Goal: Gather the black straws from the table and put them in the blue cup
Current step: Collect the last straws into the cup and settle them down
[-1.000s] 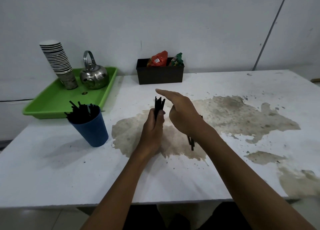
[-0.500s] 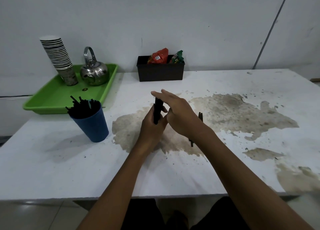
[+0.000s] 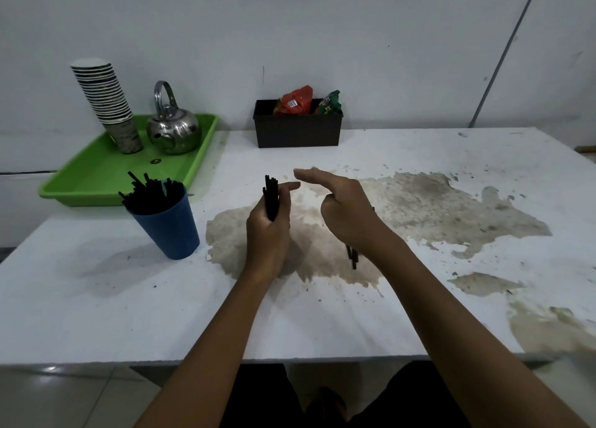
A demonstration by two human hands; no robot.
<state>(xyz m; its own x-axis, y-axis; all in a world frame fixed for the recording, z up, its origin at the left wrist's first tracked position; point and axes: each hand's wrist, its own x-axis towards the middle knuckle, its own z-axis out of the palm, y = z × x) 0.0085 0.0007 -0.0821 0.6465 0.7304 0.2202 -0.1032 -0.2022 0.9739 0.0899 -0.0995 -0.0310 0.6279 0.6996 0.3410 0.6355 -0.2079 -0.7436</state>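
My left hand (image 3: 268,234) grips an upright bundle of black straws (image 3: 271,198) above the middle of the table. Just to its right my right hand (image 3: 343,208) hovers with straight fingers, holding nothing and apart from the bundle. A few more black straws (image 3: 352,256) lie on the table under my right wrist, mostly hidden by it. The blue cup (image 3: 167,226) stands to the left of my left hand, with several black straws sticking out of it.
A green tray (image 3: 96,176) at the back left carries a steel kettle (image 3: 173,127) and a tall stack of paper cups (image 3: 106,102). A black box (image 3: 296,127) with snack packets stands by the wall. Brown stains cover the white table (image 3: 96,298) on the right.
My right hand has lifted off the top of the straw bundle and drawn a little to the right. My left hand still holds the bundle upright.
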